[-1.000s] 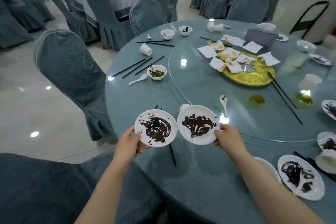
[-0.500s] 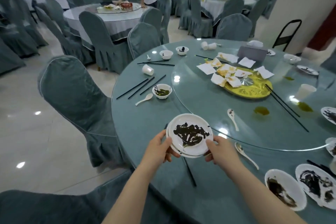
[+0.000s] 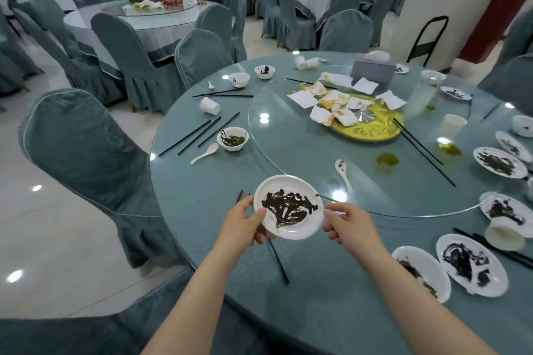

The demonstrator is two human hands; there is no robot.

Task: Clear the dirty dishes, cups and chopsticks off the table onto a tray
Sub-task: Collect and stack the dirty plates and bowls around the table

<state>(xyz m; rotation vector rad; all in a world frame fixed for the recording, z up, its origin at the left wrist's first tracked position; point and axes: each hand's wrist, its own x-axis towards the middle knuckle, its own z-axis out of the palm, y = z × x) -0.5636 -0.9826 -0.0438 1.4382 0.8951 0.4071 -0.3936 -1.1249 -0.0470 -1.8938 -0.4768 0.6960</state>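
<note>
- Table [image 3: 331, 282]: still crowded with dirty plates, bowls, cups and chopsticks; no tray in view, so clearing has barely begun.
- Plate [image 3: 288, 207]: a second ago two plates were held apart; now one sits on the other, a single stack above the near table edge.
- Left hand [image 3: 242, 225]: grips the stack's left rim, thumb on top.
- Right hand [image 3: 350, 223]: fingers loosely curled just beside the right rim, holding nothing, free for another dish.
</note>
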